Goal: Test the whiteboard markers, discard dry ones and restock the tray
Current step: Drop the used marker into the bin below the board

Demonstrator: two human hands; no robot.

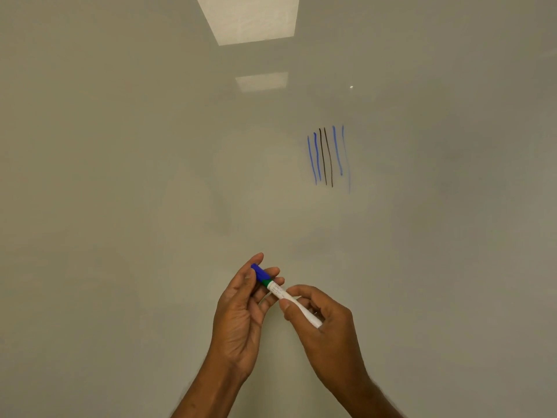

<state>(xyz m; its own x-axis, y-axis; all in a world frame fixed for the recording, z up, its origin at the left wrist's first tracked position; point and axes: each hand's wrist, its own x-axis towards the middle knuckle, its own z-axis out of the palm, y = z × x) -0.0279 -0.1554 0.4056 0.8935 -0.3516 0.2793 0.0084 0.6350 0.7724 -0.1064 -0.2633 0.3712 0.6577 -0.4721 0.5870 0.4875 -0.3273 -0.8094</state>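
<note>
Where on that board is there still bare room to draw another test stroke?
The whiteboard is bare left of the six test strokes, right of them, and below them. Crowded: the strokes themselves, and lower middle, where the left hand and right hand hold the marker.

Glossy, smooth whiteboard mirrors ceiling lights; marker looks smooth white plastic; its blue cap shiny.

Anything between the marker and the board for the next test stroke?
Only its own blue cap, which sits on the tip end and is gripped by the left hand; the right hand holds the barrel. Nothing else visible stands between the marker and the whiteboard near the drawn strokes.
</note>
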